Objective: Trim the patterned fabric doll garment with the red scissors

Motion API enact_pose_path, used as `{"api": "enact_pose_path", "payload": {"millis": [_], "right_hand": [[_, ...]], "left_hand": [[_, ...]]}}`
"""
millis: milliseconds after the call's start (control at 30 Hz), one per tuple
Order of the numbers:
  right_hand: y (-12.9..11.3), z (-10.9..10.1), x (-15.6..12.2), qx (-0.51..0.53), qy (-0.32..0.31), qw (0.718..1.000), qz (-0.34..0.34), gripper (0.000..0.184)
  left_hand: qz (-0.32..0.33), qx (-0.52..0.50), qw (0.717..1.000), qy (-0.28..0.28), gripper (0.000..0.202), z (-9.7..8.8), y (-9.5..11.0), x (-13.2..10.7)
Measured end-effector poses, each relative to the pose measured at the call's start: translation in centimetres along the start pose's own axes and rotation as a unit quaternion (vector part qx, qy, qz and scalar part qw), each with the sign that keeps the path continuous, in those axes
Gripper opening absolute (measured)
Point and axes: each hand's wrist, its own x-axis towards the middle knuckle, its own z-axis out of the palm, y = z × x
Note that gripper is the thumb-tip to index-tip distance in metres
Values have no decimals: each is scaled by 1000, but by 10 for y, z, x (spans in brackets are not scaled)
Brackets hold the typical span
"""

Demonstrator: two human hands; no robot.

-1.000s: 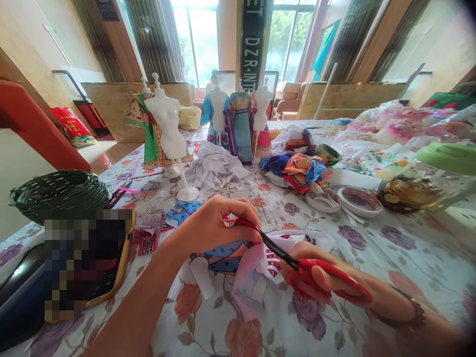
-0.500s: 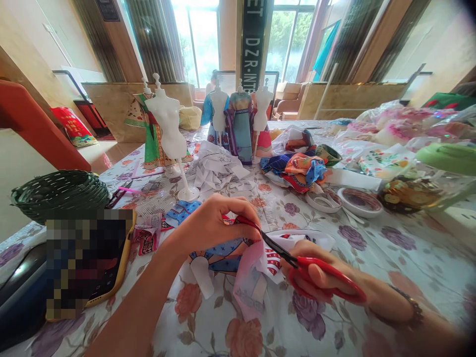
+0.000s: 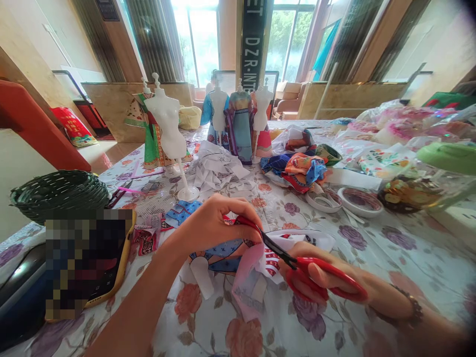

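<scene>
My left hand (image 3: 226, 220) pinches a piece of printed fabric (image 3: 225, 255) between thumb and fingers, just above the table. The fabric is blue, red and white, and a pale pink strip (image 3: 247, 287) hangs down from it. In my right hand (image 3: 320, 272) are red-handled scissors (image 3: 344, 282), with fingers through the loops. Their dark blades (image 3: 277, 248) reach left to the fabric beside my left fingertips; the tips are hidden there. Behind the blades lies more white and red printed cloth (image 3: 316, 240). A blue patterned scrap (image 3: 182, 212) rests beyond my left wrist.
A white mini dress form (image 3: 167, 124) stands ahead, near a heap of white scraps (image 3: 217, 166). Colourful cloth (image 3: 301, 171) and tape rolls (image 3: 360, 202) lie to the right. At left are a dark green basket (image 3: 59, 196) and a yellow-cased phone (image 3: 128, 248).
The scissors and my right hand have shifted very slightly. Both hands otherwise keep the same pose and grip.
</scene>
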Motion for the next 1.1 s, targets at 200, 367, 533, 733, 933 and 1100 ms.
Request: {"api": "enact_pose_path", "payload": {"millis": [200, 367, 533, 733, 933, 1100], "right_hand": [[13, -1, 0, 23, -9, 1000, -7, 61], [6, 0, 0, 14, -2, 1000, -5, 68], [-6, 2, 1, 9, 0, 1000, 12, 66], [2, 2, 0, 23, 18, 998, -52, 62], [16, 0, 2, 61, 8, 994, -90, 58], [3, 6, 6, 46, 76, 996, -32, 61]], "left_hand": [[-13, -8, 1000, 1, 7, 2, -1, 0], [-13, -5, 1000, 3, 6, 2, -1, 0], [-12, 29, 1000, 1, 8, 2, 1, 1], [-46, 51, 998, -5, 8, -1, 3, 2], [-27, 113, 992, -44, 25, -10, -2, 3], [-163, 148, 974, -59, 22, -13, -1, -2]]}}
